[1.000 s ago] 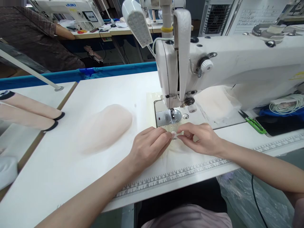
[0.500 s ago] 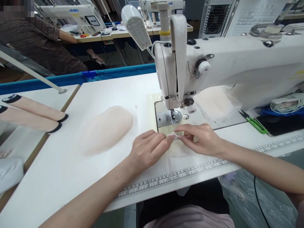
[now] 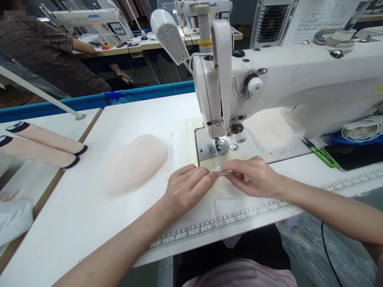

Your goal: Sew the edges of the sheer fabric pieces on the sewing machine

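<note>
Between my two hands, a thin, whitish, see-through strip (image 3: 223, 173) is pinched just in front of the sewing machine's needle plate (image 3: 209, 150). My left hand (image 3: 191, 183) is closed on its left end, fingers curled under. On the other end, my right hand (image 3: 251, 175) pinches with thumb and forefinger. Whether the strip is fabric or plastic I cannot tell. The white sewing machine (image 3: 215, 91) stands right above, its presser foot (image 3: 217, 143) behind my fingertips. A pale peach fabric piece (image 3: 140, 161) lies flat to the left of my left hand.
More peach fabric (image 3: 273, 129) rests under the machine arm. Green-handled snips (image 3: 324, 156) and a dark phone (image 3: 356, 155) lie at the right. A printed ruler (image 3: 209, 230) runs along the table's front edge. Two peach rolls (image 3: 44, 145) sit at the left. Across the room sits another person (image 3: 48, 56).
My right fingers have shifted slightly and drawn closer together on the strip. My left hand keeps its grip in nearly the same place. The camera view has moved a little.
</note>
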A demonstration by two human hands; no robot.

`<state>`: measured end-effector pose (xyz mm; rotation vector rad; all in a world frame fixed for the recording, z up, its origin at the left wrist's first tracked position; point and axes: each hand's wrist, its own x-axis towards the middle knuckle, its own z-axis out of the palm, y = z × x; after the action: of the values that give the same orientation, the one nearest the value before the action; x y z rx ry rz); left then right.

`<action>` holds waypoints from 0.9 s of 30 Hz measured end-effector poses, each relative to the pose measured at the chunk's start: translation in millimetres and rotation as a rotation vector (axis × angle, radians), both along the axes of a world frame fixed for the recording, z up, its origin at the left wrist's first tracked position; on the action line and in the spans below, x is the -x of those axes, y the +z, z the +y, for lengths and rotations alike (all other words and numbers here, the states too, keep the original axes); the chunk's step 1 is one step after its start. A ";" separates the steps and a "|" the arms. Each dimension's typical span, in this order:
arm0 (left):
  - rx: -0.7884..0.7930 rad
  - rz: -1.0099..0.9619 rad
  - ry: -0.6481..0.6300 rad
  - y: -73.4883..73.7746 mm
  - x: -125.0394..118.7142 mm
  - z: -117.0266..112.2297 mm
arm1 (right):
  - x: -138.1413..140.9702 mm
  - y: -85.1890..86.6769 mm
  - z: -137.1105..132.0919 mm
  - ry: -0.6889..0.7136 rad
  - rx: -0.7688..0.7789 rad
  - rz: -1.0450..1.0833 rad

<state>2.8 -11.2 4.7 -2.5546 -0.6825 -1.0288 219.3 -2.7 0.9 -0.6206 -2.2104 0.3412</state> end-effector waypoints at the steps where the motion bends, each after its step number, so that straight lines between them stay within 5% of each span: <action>1: 0.003 -0.001 -0.003 -0.3 0.0 0.1 | -0.1 0.0 0.1 -0.003 -0.009 -0.005; 13: 0.006 -0.005 -0.005 0.5 -0.4 -0.9 | -0.2 -1.3 1.7 -0.026 -0.061 -0.002; 22: 0.252 -0.167 0.098 4.2 -9.7 -6.9 | -6.7 2.3 6.0 -0.075 -0.619 -0.058; 27: 0.437 -0.209 0.068 4.1 -12.5 -10.1 | -8.4 10.3 2.5 -0.009 -0.733 -0.160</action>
<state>15.3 -21.3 8.8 -2.7777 -1.1543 -1.2508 227.7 -0.2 11.2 -0.2540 -2.2633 -0.5286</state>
